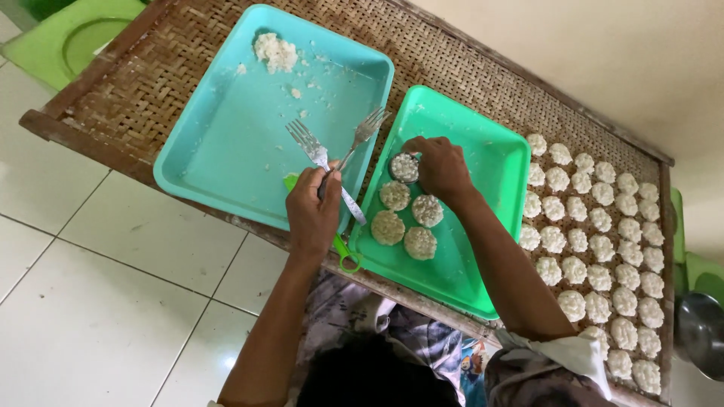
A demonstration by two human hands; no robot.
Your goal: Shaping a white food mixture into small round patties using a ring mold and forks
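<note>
My left hand [313,211] grips two metal forks [332,151], their tines pointing up over the teal tray [226,143]. A green-handled tool [343,252] lies under that hand on the tray's edge. My right hand [441,169] holds a small round mould [404,167] filled with white rice, pressed on the green tray [490,158]. Several round white rice cakes [407,218] lie on the green tray just below the mould.
A clump of white rice [275,51] sits in the teal tray's far corner. Both trays rest on a woven bamboo rack [143,83], whose right part carries several rows of rice cakes [596,249]. A green plastic stool [68,38] stands top left, a metal bowl [701,332] far right, over white floor tiles.
</note>
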